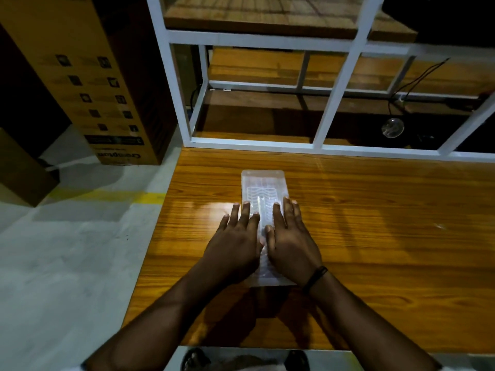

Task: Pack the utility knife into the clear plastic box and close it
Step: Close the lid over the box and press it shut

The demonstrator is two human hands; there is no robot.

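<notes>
A long clear plastic box (263, 187) lies lengthwise on the wooden table (375, 223), its lid down. Both my hands rest flat on top of it with fingers spread. My left hand (237, 242) covers the box's left half and my right hand (290, 242) covers its right half, thumbs nearly touching over the middle. A pale ribbed shape shows through the far part of the lid; I cannot tell whether the utility knife is inside. The near end of the box sticks out between my wrists.
A white metal shelf frame (334, 103) stands at the table's far edge with a cable and a round clear object (392, 127) behind it. A tall cardboard carton (88, 76) stands on the grey floor to the left. The table's left edge is close to my left hand.
</notes>
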